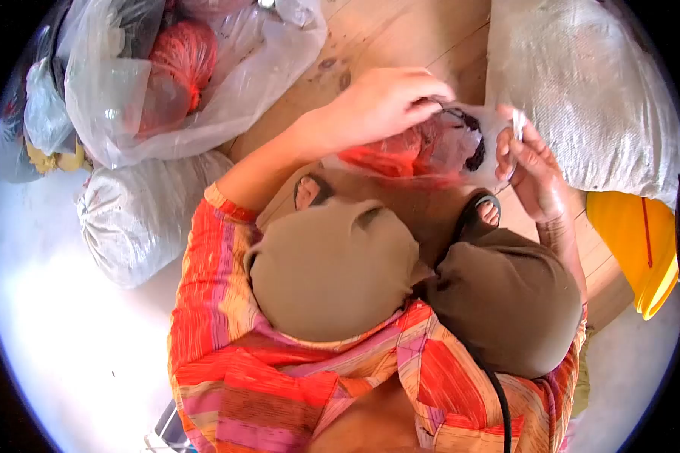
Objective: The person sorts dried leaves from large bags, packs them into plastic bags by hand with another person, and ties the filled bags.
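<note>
A clear plastic bag (449, 155) with red and black things inside is stretched between my two hands, above the floor and my feet. My left hand (385, 106) has its fingers closed on the bag's upper edge, near a black item. On the bag's right side, my right hand (533, 162) pinches the gathered plastic between thumb and fingers. What the red and black contents are cannot be made out.
A large clear sack (272, 83) holding red bundles is at the upper left, above a tied white sack (140, 215). A big white woven sack (582, 98) lies at the upper right, with a yellow item (631, 234) below it. Wooden floor (378, 38) shows between them.
</note>
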Demonstrator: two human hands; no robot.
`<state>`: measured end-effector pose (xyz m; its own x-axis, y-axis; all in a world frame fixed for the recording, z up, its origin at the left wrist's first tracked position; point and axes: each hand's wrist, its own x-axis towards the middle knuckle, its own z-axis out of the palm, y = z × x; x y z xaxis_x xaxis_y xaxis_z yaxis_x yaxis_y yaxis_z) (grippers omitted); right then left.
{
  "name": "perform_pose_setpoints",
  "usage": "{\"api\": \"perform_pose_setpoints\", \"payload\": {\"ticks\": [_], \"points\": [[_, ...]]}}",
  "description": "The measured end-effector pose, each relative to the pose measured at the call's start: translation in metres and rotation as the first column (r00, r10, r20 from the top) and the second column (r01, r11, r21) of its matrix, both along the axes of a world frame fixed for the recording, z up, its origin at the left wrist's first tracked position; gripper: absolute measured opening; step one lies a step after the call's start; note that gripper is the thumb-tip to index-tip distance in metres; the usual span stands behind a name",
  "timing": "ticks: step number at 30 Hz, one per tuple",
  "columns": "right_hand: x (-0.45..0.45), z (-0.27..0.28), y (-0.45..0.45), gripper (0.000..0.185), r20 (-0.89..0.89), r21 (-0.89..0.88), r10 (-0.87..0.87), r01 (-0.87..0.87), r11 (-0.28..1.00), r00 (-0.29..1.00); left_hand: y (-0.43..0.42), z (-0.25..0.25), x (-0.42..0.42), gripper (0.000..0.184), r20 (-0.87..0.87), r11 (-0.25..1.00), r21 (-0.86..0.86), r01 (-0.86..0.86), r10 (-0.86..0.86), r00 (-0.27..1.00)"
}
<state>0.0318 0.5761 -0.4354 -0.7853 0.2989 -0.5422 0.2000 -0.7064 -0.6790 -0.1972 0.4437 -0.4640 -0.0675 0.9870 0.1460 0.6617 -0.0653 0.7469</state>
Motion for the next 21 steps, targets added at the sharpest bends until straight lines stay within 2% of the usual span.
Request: {"api": "perform_pose_setpoints", "payload": {"ticks": [3, 5, 6, 7, 8, 11, 13, 14, 15, 17, 18, 20, 21], "points": [[-0.002, 0.004, -0.003, 0.046, -0.012, 0.010, -0.010, 0.010, 1.000, 1.000, -0.011, -0.001, 0.016, 0.013, -0.063, 1.000, 0.025, 0.017, -0.015, 0.998], [0.000, 0.005, -0.002, 0.045, -0.041, 0.025, 0.008, -0.007, 1.000, 0.999, -0.022, 0.012, 0.008, 0.017, -0.083, 0.994, 0.052, 0.091, -0.086, 0.993], [0.000, 0.007, -0.002, 0.045, -0.045, 0.020, 0.027, -0.026, 0.999, 0.999, -0.029, 0.005, 0.006, 0.025, -0.003, 0.978, -0.013, 0.209, -0.209, 0.978], [0.001, 0.005, -0.002, 0.045, -0.049, 0.016, 0.024, -0.024, 1.000, 0.998, -0.035, 0.000, 0.011, 0.025, -0.006, 0.977, -0.017, 0.212, -0.212, 0.977], [0.002, 0.003, -0.002, 0.044, -0.059, 0.016, 0.033, -0.032, 0.999, 0.998, -0.041, -0.006, 0.016, 0.028, -0.245, 0.969, -0.040, 0.244, -0.246, 0.938], [-0.001, 0.006, -0.003, 0.046, -0.055, 0.022, 0.072, -0.070, 0.997, 0.996, -0.057, -0.021, 0.020, 0.029, -0.515, 0.942, -0.204, 0.266, -0.334, 0.790], [0.001, 0.009, -0.005, 0.049, -0.030, 0.029, 0.088, -0.087, 0.996, 0.996, -0.055, -0.017, 0.018, 0.031, -0.339, 0.834, -0.441, 0.333, -0.498, 0.798], [0.003, 0.011, -0.006, 0.048, -0.007, 0.055, 0.132, -0.131, 0.990, 0.991, -0.056, -0.011, 0.015, 0.030, -0.227, 0.862, -0.368, 0.349, -0.447, 0.865], [0.008, 0.013, -0.006, 0.048, 0.019, 0.081, 0.169, -0.170, 0.982, 0.985, -0.054, -0.004, 0.013, 0.030, -0.224, 0.857, -0.363, 0.365, -0.461, 0.859], [0.018, 0.014, -0.007, 0.046, 0.052, 0.079, 0.166, -0.170, 0.982, 0.985, -0.054, 0.008, 0.012, 0.027, -0.058, 0.933, -0.237, 0.269, -0.290, 0.955], [0.023, 0.013, -0.007, 0.046, 0.065, 0.096, 0.164, -0.170, 0.981, 0.984, -0.053, 0.015, 0.014, 0.027, -0.061, 0.933, -0.232, 0.275, -0.296, 0.953], [0.027, 0.015, -0.008, 0.047, 0.114, 0.121, 0.154, -0.168, 0.978, 0.981, -0.051, 0.025, 0.014, 0.025, 0.229, 0.974, -0.148, 0.169, -0.132, 0.964], [0.027, 0.016, -0.009, 0.047, 0.110, 0.125, 0.148, -0.162, 0.979, 0.983, -0.048, 0.021, 0.013, 0.025, 0.224, 0.974, -0.146, 0.174, -0.138, 0.965]]}}
